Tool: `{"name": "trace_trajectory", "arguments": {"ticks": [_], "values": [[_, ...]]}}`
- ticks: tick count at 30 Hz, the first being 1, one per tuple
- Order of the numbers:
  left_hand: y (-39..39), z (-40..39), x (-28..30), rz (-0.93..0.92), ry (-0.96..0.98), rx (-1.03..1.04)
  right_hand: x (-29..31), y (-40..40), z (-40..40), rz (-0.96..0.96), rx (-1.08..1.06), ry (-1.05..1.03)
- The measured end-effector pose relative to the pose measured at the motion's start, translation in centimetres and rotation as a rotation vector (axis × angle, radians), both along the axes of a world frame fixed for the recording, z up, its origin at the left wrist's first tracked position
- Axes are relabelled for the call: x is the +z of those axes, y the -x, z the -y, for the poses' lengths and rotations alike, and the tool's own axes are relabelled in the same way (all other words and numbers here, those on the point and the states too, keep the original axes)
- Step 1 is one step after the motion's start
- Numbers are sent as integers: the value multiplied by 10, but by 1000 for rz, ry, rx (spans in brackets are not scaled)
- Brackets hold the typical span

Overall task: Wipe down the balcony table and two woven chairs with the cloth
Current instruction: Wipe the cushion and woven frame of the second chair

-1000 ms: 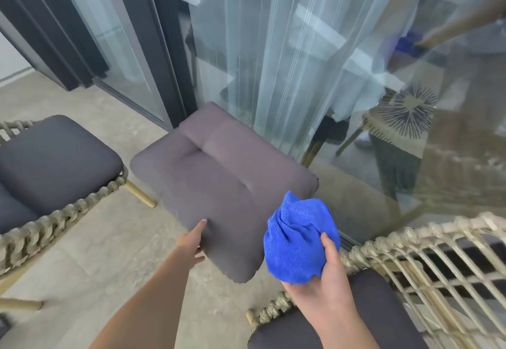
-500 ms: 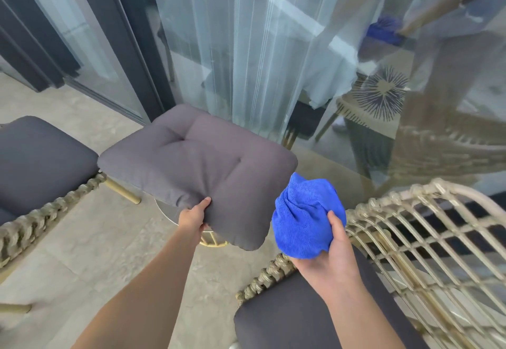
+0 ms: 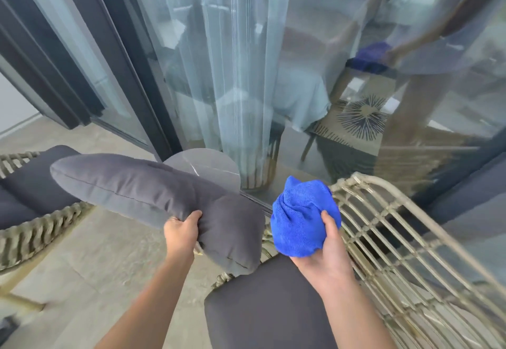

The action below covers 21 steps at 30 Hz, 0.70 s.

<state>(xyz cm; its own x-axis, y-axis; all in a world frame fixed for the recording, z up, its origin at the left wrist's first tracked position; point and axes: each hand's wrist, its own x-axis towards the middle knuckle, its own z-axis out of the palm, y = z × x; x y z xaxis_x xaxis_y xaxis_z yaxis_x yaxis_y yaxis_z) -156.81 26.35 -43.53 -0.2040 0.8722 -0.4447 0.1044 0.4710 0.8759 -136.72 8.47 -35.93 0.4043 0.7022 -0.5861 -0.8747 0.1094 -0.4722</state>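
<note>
Left hand (image 3: 182, 232), lower centre of the frame: grips the near edge of a grey cushion (image 3: 142, 192), which is raised and tilted across the middle left. Right hand (image 3: 325, 247), centre right: holds a bunched blue cloth (image 3: 299, 220). Round grey table (image 3: 208, 165), centre: partly hidden behind the cushion. Woven chair (image 3: 397, 239), lower right: open rope-weave back, dark seat pad (image 3: 262, 307) at the bottom. Second woven chair (image 3: 35, 228), left edge: braided rim, dark cushions. Glass door (image 3: 342, 88), upper half: sheer curtain (image 3: 232, 75) behind it, reflections on the pane. Floor (image 3: 109, 253): pale stone tiles.
</note>
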Motion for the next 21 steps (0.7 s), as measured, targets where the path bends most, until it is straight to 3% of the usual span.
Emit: {"name": "trace_trajectory", "arguments": {"ticks": [4,9,13,21], "values": [[-3,59,51,-9,-71,76,9,-32,66,-5,44,-18],[-9,138,80,-20,-30,2,17,-64,129,-14,61,-44],[-45,203,67,-31,63,-99,27,-85,158,-10,105,-59],[-153,335,1,-216,200,-570,16,-115,215,-33,55,-8]]}}
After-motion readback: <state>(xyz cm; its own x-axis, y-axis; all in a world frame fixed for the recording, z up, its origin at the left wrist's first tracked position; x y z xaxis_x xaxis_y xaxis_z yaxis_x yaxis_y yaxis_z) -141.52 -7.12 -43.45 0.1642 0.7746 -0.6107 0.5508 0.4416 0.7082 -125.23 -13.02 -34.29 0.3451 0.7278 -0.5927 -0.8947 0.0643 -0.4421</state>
